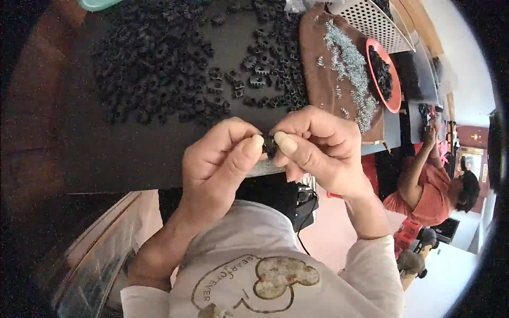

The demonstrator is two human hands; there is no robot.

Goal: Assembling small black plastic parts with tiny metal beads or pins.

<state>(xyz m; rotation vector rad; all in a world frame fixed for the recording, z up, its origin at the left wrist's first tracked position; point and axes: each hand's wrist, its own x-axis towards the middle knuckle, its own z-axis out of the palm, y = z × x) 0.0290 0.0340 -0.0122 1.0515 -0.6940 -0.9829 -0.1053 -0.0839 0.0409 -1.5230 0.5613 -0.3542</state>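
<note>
Close to my body, my left hand point(220, 159) and my right hand point(326, 151) meet at the near edge of the dark table point(143, 153). Thumbs and forefingers of both pinch a small black plastic clip piece point(270, 145), mostly covered by the fingertips. Whether a spring sits in it, I cannot tell. Beyond my hands spreads a large heap of black toothed clip pieces point(154, 69), with a looser group point(273, 63) to its right. Small silvery coil springs point(352, 69) lie piled on a brown mat point(319, 87), up and right of my right hand.
At the right of the springs stands a red dish point(395, 102) filled with black pieces. Behind it is a white perforated basket point(366, 18). A pale green container rim point(98, 4) shows at the far left. Another person point(432, 193) in a red top works at the right.
</note>
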